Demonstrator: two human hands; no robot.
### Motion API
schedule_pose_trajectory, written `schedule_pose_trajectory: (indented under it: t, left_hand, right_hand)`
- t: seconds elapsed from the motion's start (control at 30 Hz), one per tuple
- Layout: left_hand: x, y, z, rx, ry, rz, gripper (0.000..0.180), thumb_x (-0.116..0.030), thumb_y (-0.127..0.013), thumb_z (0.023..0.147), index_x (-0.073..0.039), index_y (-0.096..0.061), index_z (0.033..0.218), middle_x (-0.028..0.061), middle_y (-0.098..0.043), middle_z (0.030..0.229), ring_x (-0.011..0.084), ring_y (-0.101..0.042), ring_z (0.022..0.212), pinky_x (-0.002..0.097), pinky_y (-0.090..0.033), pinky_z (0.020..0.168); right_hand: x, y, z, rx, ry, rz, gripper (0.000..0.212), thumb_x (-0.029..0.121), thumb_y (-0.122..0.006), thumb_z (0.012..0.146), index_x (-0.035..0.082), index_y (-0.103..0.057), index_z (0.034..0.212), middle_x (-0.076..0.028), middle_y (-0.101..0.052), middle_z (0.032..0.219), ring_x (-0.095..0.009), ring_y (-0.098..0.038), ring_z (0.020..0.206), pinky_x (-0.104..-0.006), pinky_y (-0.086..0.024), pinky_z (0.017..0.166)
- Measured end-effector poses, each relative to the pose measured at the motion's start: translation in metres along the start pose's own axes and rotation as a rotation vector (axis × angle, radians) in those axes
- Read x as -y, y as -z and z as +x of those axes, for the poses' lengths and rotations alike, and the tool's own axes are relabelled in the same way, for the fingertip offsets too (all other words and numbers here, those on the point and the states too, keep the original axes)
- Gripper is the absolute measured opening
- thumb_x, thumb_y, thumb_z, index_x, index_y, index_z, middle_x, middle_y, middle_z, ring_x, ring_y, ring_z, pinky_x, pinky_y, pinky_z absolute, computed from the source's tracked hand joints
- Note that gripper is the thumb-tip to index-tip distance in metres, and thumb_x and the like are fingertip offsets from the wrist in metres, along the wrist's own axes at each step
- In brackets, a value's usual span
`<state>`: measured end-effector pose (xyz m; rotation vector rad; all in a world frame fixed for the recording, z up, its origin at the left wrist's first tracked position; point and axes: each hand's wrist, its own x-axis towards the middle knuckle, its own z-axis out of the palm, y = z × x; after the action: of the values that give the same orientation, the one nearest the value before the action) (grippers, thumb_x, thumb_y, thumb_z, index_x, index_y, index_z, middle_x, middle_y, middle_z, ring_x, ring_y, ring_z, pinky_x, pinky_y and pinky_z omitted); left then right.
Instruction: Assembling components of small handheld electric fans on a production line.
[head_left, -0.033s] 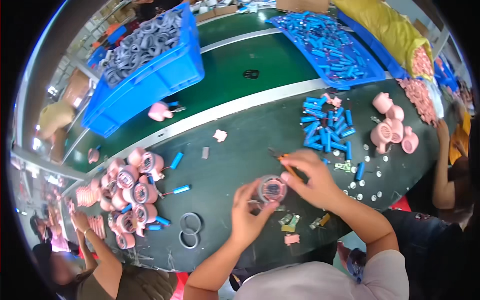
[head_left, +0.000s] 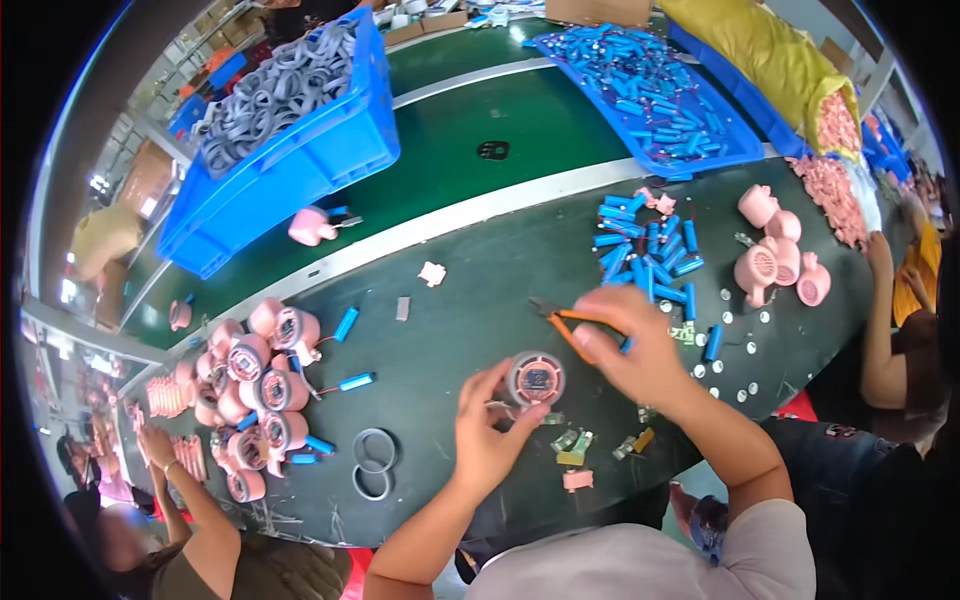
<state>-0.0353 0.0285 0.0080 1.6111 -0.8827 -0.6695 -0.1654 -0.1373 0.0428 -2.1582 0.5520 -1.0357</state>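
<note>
My left hand (head_left: 487, 430) is closed around a round pink housing (head_left: 537, 380) with a grey ring at its rim and a dark circuit board facing up. In my right hand (head_left: 635, 350) is a pair of orange-handled pliers (head_left: 572, 332), their handles spread and dark jaws pointing up and left, above the table beyond the housing. Small green circuit boards (head_left: 570, 441) and a pink plastic piece (head_left: 577, 480) lie near my left hand. Two grey rings (head_left: 374, 451) rest to its left.
Pink housings (head_left: 270, 390) are heaped at left, with blue cylindrical batteries (head_left: 356, 381) beside them. More batteries (head_left: 650, 250) and white discs (head_left: 752, 338) lie at right. A blue crate (head_left: 290, 170) of grey rings and a blue tray (head_left: 655, 165) of batteries stand farther back. Co-workers sit on both sides.
The pliers have moved away from the housing, and their handles now show spread apart. My right hand has risen slightly; the left still holds the housing. The whole view has shifted slightly.
</note>
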Motion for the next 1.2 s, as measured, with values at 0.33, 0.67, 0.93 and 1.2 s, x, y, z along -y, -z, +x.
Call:
schedule_pose_trajectory:
  t: [0.33, 0.67, 0.93, 1.2]
  left_hand:
    - [-0.002, 0.001, -0.008, -0.184, -0.186, 0.245, 0.066, -0.008, -0.081, 0.065, -0.005, -0.051, 0.123, 0.0036, -0.046, 0.081, 0.0095, -0.039, 0.056, 0.0217, -0.036, 0.046]
    - [-0.012, -0.003, -0.019, -0.154, -0.400, 0.083, 0.025, 0.000, -0.069, 0.076, -0.006, -0.065, 0.100, 0.0053, -0.064, 0.089, 0.0086, -0.059, 0.062, 0.0199, -0.048, 0.050]
    - [-0.012, -0.002, -0.012, -0.060, -0.507, 0.045, 0.021, 0.005, -0.064, 0.078, -0.003, -0.067, 0.098, 0.0065, -0.068, 0.085, 0.0125, -0.064, 0.067, 0.0212, -0.050, 0.051]
    - [-0.013, 0.000, -0.020, 0.117, -0.452, -0.091, 0.031, 0.009, -0.058, 0.078, 0.001, -0.063, 0.107, 0.0103, -0.064, 0.097, 0.0149, -0.063, 0.080, 0.0253, -0.052, 0.068]
  right_hand:
    - [-0.121, 0.074, 0.048, -0.332, -0.271, -0.422, 0.030, 0.032, -0.068, 0.079, 0.003, -0.070, 0.084, -0.014, -0.064, 0.070, -0.025, -0.060, 0.061, -0.0345, -0.044, 0.057]
    - [-0.132, 0.073, 0.048, -0.224, -0.397, -0.326, 0.017, 0.014, -0.068, 0.075, -0.001, -0.070, 0.083, -0.010, -0.061, 0.064, -0.017, -0.054, 0.059, -0.0316, -0.042, 0.056]
    - [-0.131, 0.081, 0.051, -0.148, -0.133, -0.519, 0.007, 0.006, -0.063, 0.075, 0.000, -0.066, 0.078, -0.011, -0.063, 0.073, -0.025, -0.056, 0.071, -0.0356, -0.044, 0.065]
    - [-0.126, 0.098, 0.064, -0.463, -0.273, 0.282, 0.013, 0.016, -0.051, 0.093, 0.003, -0.056, 0.091, -0.003, -0.059, 0.094, -0.009, -0.050, 0.089, -0.0225, -0.036, 0.084]
